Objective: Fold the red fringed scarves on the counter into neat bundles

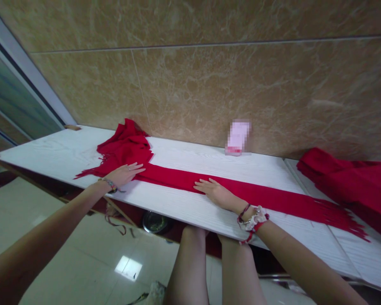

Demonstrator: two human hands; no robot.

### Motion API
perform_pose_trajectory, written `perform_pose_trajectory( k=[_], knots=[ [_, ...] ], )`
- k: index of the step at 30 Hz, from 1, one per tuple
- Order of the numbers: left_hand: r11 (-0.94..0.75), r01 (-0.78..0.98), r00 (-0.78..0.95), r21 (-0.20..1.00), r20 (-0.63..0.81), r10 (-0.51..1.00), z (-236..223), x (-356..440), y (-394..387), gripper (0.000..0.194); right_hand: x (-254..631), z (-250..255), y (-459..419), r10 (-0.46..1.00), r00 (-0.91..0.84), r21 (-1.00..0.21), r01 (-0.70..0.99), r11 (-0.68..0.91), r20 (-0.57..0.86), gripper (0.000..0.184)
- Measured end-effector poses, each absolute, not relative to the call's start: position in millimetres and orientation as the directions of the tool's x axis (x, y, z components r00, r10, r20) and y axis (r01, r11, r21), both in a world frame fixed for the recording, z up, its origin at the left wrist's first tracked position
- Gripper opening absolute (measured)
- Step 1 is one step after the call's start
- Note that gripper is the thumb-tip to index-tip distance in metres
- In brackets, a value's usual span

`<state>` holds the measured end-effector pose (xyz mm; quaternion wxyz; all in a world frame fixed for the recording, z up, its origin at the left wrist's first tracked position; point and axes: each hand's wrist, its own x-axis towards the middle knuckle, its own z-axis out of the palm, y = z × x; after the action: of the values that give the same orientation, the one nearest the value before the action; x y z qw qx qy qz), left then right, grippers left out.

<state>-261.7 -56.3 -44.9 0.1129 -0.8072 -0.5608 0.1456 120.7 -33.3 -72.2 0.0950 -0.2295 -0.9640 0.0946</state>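
Observation:
A long red scarf [174, 177] lies in a narrow folded strip along the white table, its fringe spread at the right end. My left hand [124, 174] rests flat with fingers stretched out where the strip meets a bunched red cloth [127, 142]. Farther right, my right hand [217, 192] lies palm down on the strip, fingers extended. Neither hand grips anything. Fringe also shows beside the left wrist, but I cannot tell which cloth it belongs to.
More red cloth [346, 178] lies heaped at the right end of the white table [190, 152]. A blurred pink-white packet [238, 137] leans by the tiled wall [209, 84]. Under the tabletop, a round metal object [155, 222] shows. My knees are against the front edge.

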Motion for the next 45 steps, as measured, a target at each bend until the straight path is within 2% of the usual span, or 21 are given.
perform_pose_trajectory(
  k=[5, 7, 10, 14, 19, 22, 25, 28, 31, 34, 39, 45],
  knots=[
    [-0.379, 0.865, 0.382, -0.329, -0.059, 0.922, -41, -251, -49, 0.050, 120, -73, -33, 0.442, -0.888, -0.206, 0.413, 0.887, 0.128, 0.044],
    [-0.429, 0.849, 0.425, -0.309, -0.083, 0.901, -40, -240, -48, 0.047, 120, -74, -33, 0.447, -0.885, -0.218, 0.413, 0.884, 0.134, 0.044],
    [-0.442, 0.842, 0.433, -0.310, -0.102, 0.896, -39, -227, -51, 0.041, 121, -75, -32, 0.467, -0.870, -0.273, 0.417, 0.867, 0.156, 0.044],
    [-0.395, 0.853, 0.402, -0.341, -0.054, 0.914, -37, -225, -59, 0.037, 120, -74, -32, 0.507, -0.843, -0.346, 0.427, 0.835, 0.182, 0.044],
    [-0.422, 0.852, 0.398, -0.310, -0.140, 0.907, -40, -229, -64, 0.040, 119, -72, -34, 0.499, -0.849, -0.314, 0.432, 0.845, 0.175, 0.039],
    [-0.430, 0.869, 0.411, -0.244, -0.126, 0.903, -38, -225, -61, 0.039, 120, -72, -36, 0.498, -0.844, -0.296, 0.433, 0.851, 0.199, 0.037],
    [-0.467, 0.873, 0.468, -0.143, -0.027, 0.883, -35, -208, -54, 0.040, 118, -69, -36, 0.485, -0.846, -0.286, 0.419, 0.862, 0.220, 0.033],
    [-0.448, 0.891, 0.450, -0.075, 0.011, 0.893, -38, -176, -49, 0.043, 105, -63, -35, 0.558, -0.794, -0.276, 0.495, 0.824, 0.243, 0.034],
    [-0.359, 0.932, 0.349, -0.056, -0.133, 0.927, -48, -148, -46, 0.047, 87, -61, -37, 0.697, -0.681, -0.240, 0.655, 0.717, 0.224, 0.042],
    [-0.323, 0.944, 0.300, -0.074, -0.226, 0.927, -58, -141, -44, 0.048, 75, -65, -40, 0.734, -0.662, -0.169, 0.714, 0.680, 0.152, 0.048],
    [-0.370, 0.924, 0.351, -0.093, -0.176, 0.920, -72, -156, -33, 0.048, 99, -72, -44, 0.771, -0.625, -0.101, 0.765, 0.636, 0.123, 0.051],
    [-0.404, 0.909, 0.396, -0.104, -0.086, 0.914, -80, -163, -30, 0.045, 220, -72, -61, 0.891, -0.442, 0.045, 0.897, 0.440, 0.103, 0.045]
  ],
)
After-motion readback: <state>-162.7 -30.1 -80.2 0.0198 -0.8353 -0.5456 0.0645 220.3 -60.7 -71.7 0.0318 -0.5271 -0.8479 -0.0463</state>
